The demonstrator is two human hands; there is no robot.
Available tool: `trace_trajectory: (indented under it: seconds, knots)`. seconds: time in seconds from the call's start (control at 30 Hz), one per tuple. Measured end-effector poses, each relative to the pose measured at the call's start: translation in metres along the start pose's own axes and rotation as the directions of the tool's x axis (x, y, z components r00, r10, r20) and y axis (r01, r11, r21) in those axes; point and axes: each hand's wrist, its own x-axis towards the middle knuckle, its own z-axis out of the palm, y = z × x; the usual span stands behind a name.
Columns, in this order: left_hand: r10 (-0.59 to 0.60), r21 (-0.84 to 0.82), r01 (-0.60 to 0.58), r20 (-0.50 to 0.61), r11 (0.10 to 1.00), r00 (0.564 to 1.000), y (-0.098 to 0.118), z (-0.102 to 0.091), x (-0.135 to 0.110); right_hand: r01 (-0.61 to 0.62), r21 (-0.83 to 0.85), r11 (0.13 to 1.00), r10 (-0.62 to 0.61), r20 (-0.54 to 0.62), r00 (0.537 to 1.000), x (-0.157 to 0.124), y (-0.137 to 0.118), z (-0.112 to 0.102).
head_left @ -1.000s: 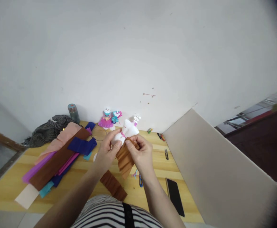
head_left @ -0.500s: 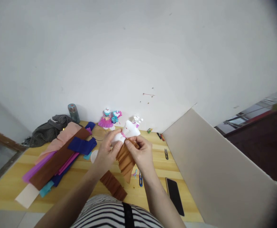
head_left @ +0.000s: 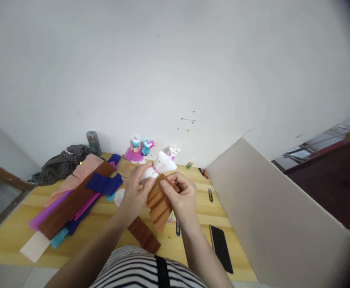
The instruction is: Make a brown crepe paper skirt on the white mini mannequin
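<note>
A small white dress form (head_left: 164,161) with a pink tie round its waist is tilted between my hands. My left hand (head_left: 136,192) is closed on its lower part. Brown crepe paper (head_left: 160,206), pleated and fanned out, hangs below the waist. My right hand (head_left: 182,194) pinches the upper edge of that paper between thumb and fingers. A second brown crepe strip (head_left: 145,235) lies on the table under my left forearm. Beneath my right hand is a blue-handled cutter (head_left: 177,227), partly covered by my wrist.
Layered crepe sheets (head_left: 73,196) cover the table's left side. Two small dressed figures (head_left: 134,154) stand by the wall, with a flask (head_left: 94,143) and striped cloth (head_left: 64,164) further left. At right are thread snips (head_left: 210,195), a phone (head_left: 221,248) and an upright board (head_left: 271,216).
My right hand has shifted slightly right and down, drawing the brown paper's upper edge out from the dress form. The pleats look more spread. My left hand keeps its hold.
</note>
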Motion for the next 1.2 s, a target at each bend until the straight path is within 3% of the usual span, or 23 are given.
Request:
trace_trajectory:
  seconds: [0.2,0.37,0.47,0.77,1.03,1.2]
  knots:
    - [0.004,0.001,-0.004,-0.019,1.0,1.0,0.0,0.0,0.0,0.117,-0.046,0.992,-0.118,-0.013,0.993,-0.003,0.003,-0.003]
    - [0.006,-0.018,-0.006,0.002,1.0,1.0,-0.002,-0.001,0.001,0.305,-0.175,0.936,-0.305,0.032,0.952,-0.004,0.013,-0.005]
    - [-0.009,-0.041,0.008,-0.009,0.999,1.0,-0.002,-0.001,0.001,0.341,-0.26,0.904,-0.337,0.062,0.94,-0.004,0.015,-0.005]
    - [-0.102,-0.189,0.104,0.022,0.977,0.995,-0.002,0.001,0.003,0.248,-0.215,0.945,-0.244,0.046,0.969,-0.011,0.022,-0.001]
    - [-0.212,-0.375,0.215,0.048,0.902,0.976,-0.001,0.005,0.003,0.24,-0.205,0.949,-0.255,-0.048,0.966,-0.013,0.015,-0.006]
    - [-0.183,-0.333,0.187,0.042,0.924,0.982,-0.001,0.004,0.002,0.151,-0.081,0.985,-0.156,-0.058,0.986,-0.008,0.008,-0.003]
